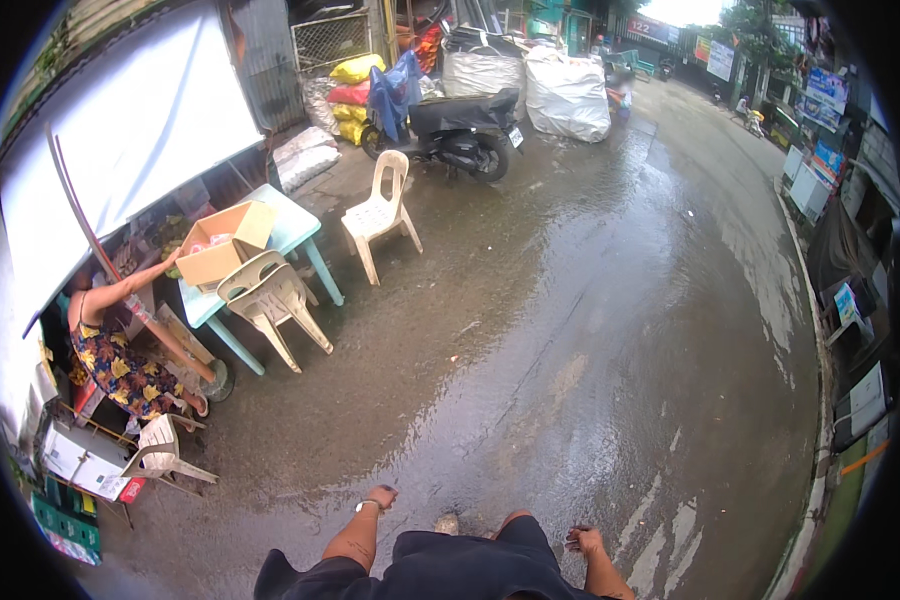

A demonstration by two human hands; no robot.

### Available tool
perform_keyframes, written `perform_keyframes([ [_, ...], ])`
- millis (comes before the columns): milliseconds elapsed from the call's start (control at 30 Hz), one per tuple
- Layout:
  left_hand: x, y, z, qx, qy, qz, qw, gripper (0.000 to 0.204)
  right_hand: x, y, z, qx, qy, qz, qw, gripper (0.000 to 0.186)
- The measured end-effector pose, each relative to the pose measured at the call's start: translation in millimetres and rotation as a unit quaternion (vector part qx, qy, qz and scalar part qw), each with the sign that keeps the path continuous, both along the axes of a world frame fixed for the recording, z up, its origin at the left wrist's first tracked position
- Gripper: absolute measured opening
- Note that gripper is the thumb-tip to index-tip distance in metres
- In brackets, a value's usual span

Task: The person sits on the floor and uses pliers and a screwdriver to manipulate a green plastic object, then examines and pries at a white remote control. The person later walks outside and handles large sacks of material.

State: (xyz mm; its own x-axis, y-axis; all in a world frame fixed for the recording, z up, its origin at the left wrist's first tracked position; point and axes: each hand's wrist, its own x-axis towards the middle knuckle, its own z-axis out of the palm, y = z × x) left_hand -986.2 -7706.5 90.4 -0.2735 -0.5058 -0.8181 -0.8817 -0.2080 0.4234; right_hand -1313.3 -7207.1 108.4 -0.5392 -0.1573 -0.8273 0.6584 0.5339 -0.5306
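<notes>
Over the wet pavement, my left hand hangs at the end of a bent arm, with a pale band round its wrist. Its fingers look curled in, and nothing shows in them. On the other side of my dark shirt, my right hand hangs low with its fingers loosely bent and a little apart, holding nothing visible. Neither hand touches any object. Between them, one of my feet shows on the ground.
At left, a person in a flowered dress reaches to an open cardboard box on a pale blue table. Plastic chairs stand around it. A motorbike and large white sacks line the far side. A curb edges the right.
</notes>
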Motion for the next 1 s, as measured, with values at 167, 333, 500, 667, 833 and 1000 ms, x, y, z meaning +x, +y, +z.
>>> perform_keyframes([
  [167,-335.6,-277.2,153.7,-0.264,0.135,0.016,0.955,0.043,-105.1,30.4,-102.6,0.132,-0.107,-0.078,0.982,0.019],
  [333,-526.7,-390.7,188.3,-0.277,0.189,0.049,0.941,0.040,-318.8,-47.4,-145.6,0.126,-0.161,-0.079,0.976,0.021],
  [500,-602.9,-358.9,106.5,-0.117,0.043,0.020,0.992,0.042,-623.3,-279.2,-59.0,0.023,-0.045,-0.032,0.998,0.020],
  [667,-684.3,-273.2,27.8,0.177,-0.099,0.109,0.973,0.043,-939.2,-504.4,74.9,-0.050,0.191,0.060,0.978,0.031],
  [833,-878.4,-365.6,11.3,0.267,-0.174,-0.043,0.947,0.051,-1138.5,-619.5,109.6,-0.086,0.227,-0.002,0.970,0.031],
  [1000,-1188.6,-621.4,23.7,0.029,-0.035,0.003,0.999,0.038,-1204.7,-608.2,81.0,0.046,0.077,-0.051,0.995,0.019],
])
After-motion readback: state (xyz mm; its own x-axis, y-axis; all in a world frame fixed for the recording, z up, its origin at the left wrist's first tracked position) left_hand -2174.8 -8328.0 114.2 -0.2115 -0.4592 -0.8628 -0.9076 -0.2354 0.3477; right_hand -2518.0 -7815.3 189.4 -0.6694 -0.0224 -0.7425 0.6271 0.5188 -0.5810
